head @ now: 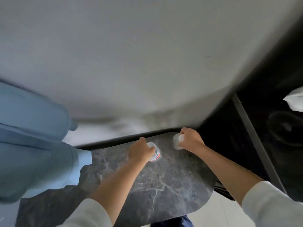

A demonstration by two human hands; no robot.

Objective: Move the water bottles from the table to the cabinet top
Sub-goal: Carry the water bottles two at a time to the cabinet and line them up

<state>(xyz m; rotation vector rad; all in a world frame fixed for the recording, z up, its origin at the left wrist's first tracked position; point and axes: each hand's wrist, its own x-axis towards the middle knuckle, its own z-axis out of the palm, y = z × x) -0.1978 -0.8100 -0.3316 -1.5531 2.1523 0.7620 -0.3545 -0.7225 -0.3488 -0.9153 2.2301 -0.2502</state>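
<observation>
Two clear plastic water bottles on the dark marble-patterned tabletop (155,185), both near its far edge, toward 12 o'clock. Left-hand bottle (155,153) upright or slightly tilted, red-and-white label showing low on its side, gripped near the top by the left hand (141,151), fingers curled round it and mostly hidden behind the knuckles. Right-hand bottle (176,142) at about 1 o'clock from the first, well apart from it, white cap visible, gripped at the neck by the right hand (191,140), fingers wrapped round the cap end. Contents of either bottle too blurred to judge; cannot tell the fill level, nor whether the bases touch the surface or sit just above it. Bare forearms running back toward 6 o'clock into pale grey sleeves (93,215). Dark rim along the table's far edge. Light blue fabric (32,145) draped over the table at 9 o'clock. Pale grey wall (147,54) beyond, filling the upper view. Dark cabinet or furniture (246,136) at 3 o'clock, details lost in shadow and motion blur.
</observation>
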